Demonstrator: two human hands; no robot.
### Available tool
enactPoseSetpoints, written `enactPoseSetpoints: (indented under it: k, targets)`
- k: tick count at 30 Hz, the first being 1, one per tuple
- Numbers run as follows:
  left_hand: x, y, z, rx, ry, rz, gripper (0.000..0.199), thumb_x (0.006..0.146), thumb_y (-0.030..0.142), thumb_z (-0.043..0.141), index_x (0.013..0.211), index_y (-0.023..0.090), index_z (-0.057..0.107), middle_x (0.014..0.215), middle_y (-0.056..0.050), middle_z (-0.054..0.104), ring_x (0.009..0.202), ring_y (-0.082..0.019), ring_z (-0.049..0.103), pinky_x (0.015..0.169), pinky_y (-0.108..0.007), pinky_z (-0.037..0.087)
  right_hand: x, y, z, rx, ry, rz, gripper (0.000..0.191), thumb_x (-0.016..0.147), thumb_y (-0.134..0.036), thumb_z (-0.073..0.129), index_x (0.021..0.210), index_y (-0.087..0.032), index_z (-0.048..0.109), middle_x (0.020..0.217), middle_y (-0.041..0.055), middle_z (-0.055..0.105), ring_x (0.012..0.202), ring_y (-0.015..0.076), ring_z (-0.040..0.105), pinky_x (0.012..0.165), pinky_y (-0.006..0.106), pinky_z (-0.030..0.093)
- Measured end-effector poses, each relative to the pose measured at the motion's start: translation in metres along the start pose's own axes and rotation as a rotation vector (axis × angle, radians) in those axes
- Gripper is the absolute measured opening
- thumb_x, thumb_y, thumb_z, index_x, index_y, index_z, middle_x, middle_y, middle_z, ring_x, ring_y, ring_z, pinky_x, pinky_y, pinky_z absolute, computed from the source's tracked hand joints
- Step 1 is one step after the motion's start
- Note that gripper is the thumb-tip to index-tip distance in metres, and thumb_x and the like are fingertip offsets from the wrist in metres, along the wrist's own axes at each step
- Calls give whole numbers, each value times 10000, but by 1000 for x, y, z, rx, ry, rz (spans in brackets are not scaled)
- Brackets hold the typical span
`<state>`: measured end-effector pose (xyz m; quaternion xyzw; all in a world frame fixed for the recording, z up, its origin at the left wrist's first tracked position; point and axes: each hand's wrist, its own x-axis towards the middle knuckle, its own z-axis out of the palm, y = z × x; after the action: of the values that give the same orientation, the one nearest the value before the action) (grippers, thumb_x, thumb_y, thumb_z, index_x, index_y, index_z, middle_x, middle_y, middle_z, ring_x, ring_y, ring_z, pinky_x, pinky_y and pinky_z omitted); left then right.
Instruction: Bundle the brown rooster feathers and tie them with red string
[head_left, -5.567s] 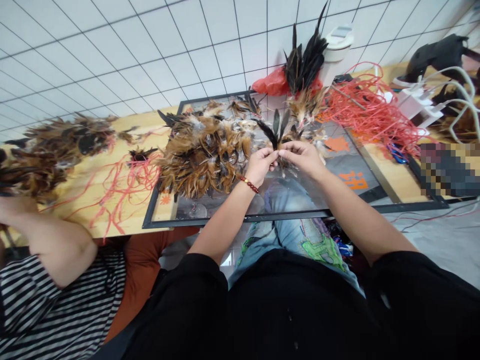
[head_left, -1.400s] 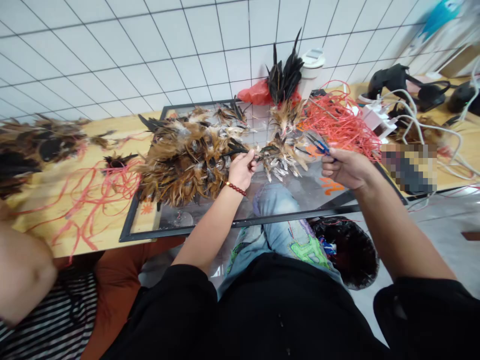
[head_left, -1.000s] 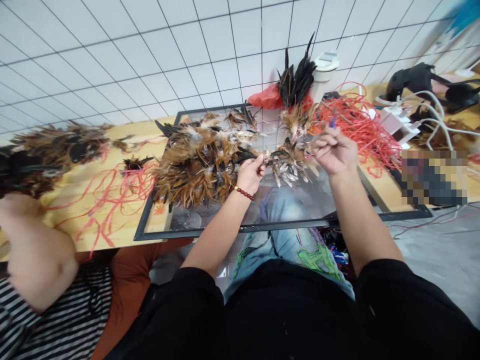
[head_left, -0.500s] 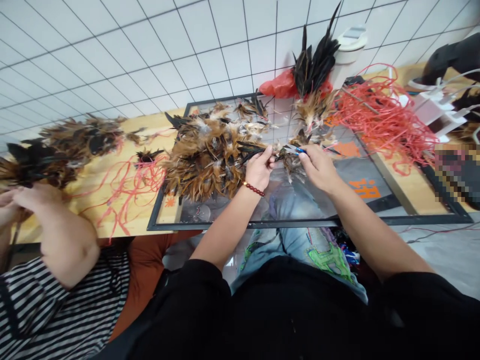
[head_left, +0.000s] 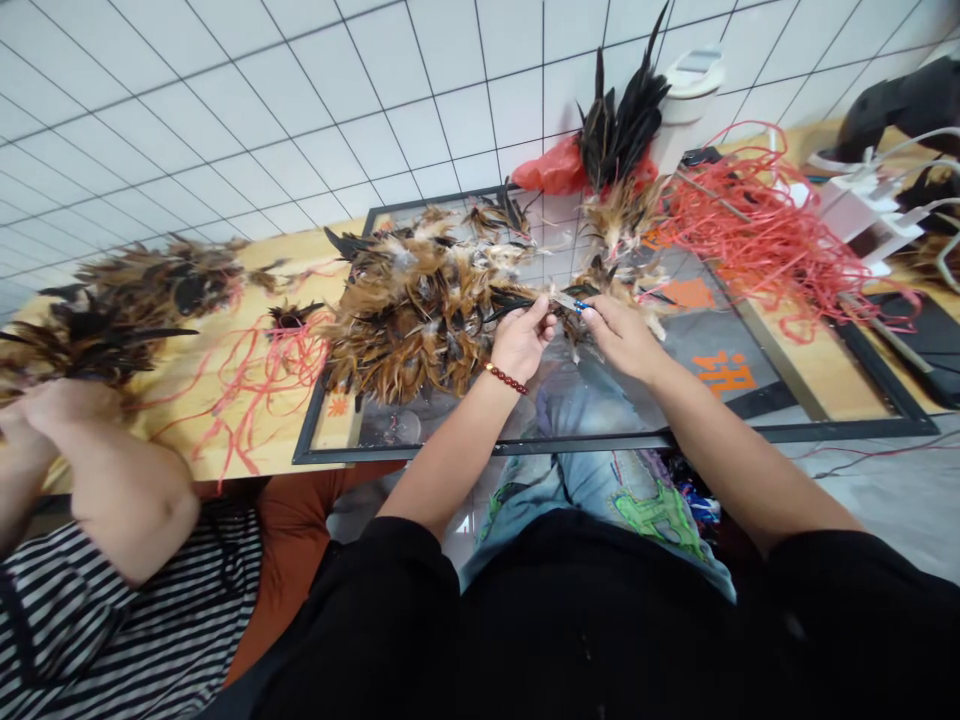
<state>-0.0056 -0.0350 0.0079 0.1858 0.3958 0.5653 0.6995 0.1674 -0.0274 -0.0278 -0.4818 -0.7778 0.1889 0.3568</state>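
Head view: around the two hands, feathers crowd the work on nearly every side. A large heap of brown feathers lies just beside the left hand, while smaller brown tufts and pale ones lie beyond the right hand, which hides part of them. The left hand is curled, thumb and fingers pinched on a slim bunch of dark feathers whose tips point toward the heap; the fingers cover its middle. The right hand is closed around blue-handled scissors, the blades reaching toward the left fingertips; whether they touch the bunch is too small to tell. Farther back, long black feathers stand up out of a red plastic bag, next to a white lidded container. A tangle of red string sprawls over the far right, near white plugs with cables, and more red strands lie left of the heap. At the far left, a co-worker in a striped shirt has both hands near other dark feathers. Beneath the work is a glass panel in a black frame, with orange marks, set on a pale wooden table against a white tiled wall.
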Motion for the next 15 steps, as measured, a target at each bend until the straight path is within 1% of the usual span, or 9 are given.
enactPoseSetpoints:
  k: [4,9,15]
  targets:
    - [-1,-2,0,23,-9,9,278,749,256,896,704,118,659,615,39,623,545,-19,574,539,-147,420,0,-2,0,8,4,-3,700,997,-756,211,1003,-210,649,911,117,693,872,267,620,821,398,469]
    - [2,-3,-3,47,-22,8,255,772,255,878,701,124,671,615,33,622,545,-25,568,552,-156,437,0,-4,0,23,-8,14,761,963,-820,170,904,-212,623,850,107,684,819,254,615,770,380,451]
    - [1,-2,-1,49,-16,2,240,801,231,851,686,114,675,619,21,639,539,-21,573,522,-140,430,1,-7,-2,63,-27,40,773,942,-851,168,824,-223,604,773,76,661,744,229,592,723,363,439]
